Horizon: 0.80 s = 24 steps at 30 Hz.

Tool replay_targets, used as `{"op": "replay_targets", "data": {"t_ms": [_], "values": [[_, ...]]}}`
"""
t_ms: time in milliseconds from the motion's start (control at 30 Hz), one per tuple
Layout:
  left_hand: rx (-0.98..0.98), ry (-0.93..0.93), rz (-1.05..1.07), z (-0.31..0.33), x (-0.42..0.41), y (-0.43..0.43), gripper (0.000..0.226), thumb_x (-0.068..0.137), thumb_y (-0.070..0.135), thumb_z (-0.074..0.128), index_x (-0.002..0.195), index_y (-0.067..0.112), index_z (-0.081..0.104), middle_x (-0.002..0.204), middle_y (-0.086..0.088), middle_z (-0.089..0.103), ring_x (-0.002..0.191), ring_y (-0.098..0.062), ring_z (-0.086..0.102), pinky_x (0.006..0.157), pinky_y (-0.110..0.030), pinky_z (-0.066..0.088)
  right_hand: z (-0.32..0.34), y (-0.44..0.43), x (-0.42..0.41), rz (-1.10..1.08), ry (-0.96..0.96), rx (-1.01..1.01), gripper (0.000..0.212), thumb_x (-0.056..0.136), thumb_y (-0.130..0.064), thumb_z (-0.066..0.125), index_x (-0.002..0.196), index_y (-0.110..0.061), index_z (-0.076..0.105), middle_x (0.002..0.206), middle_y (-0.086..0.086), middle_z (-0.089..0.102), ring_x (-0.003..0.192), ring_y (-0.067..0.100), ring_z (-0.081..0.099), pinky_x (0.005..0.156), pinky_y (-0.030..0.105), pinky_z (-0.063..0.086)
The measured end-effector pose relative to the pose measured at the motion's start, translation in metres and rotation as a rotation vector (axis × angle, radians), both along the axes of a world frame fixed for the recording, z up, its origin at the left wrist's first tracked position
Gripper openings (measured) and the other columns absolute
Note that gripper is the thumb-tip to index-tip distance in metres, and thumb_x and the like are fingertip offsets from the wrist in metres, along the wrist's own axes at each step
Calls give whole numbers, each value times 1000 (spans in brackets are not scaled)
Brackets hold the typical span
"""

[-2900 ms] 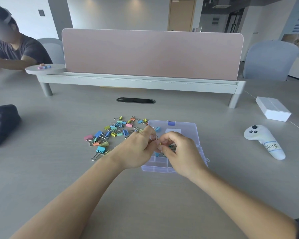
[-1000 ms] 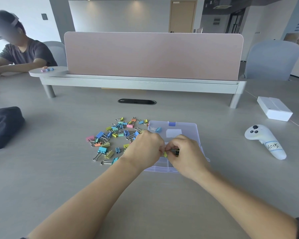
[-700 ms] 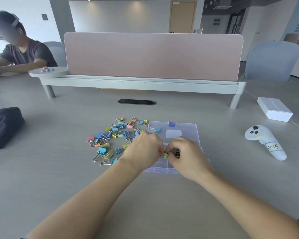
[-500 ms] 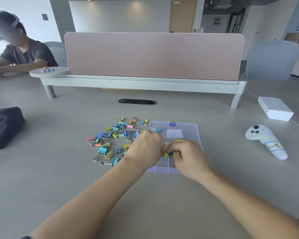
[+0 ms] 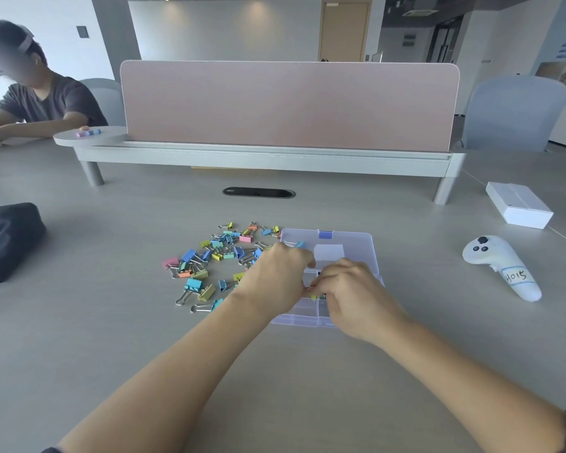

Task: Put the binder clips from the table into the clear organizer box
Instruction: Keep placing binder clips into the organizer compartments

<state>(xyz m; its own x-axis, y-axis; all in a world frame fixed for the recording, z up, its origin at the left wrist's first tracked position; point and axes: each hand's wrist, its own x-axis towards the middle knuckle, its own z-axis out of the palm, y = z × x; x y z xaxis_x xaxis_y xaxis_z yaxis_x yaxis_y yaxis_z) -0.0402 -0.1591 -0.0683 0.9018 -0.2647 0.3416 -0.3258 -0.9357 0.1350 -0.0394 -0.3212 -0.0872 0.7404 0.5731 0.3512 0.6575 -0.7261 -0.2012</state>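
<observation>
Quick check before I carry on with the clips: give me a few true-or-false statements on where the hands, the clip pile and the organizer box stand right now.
1. Both hands, left hand and right hand, are over the organizer box. True.
2. The clip pile lies right of the box. False: it lies to its left.
3. The white controller sits inside the box. False: it lies on the table, to the right.
4. A yellow clip shows between the fingertips. True.
</observation>
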Motion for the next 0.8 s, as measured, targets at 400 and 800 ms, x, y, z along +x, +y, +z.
{"op": "replay_targets", "data": {"t_ms": [400, 800], "values": [[-203, 56, 231, 7, 29, 108, 32, 92, 16, 57, 122, 21, 64, 121, 2, 66, 112, -23, 57, 95, -32, 45, -7, -1, -1, -1, 3, 166, 38, 77, -6, 41, 83, -15, 77, 92, -6, 74, 92, 23, 64, 84, 38, 48], [111, 268, 336, -3, 74, 120, 21, 90, 11, 42, 92, 13, 63, 100, -8, 63, 85, -24, 57, 67, -33, 47, -7, -1, 1, -8, 50, 192, 41, 78, -8, 38, 86, -15, 77, 95, -7, 73, 95, 19, 63, 88, 36, 47]]}}
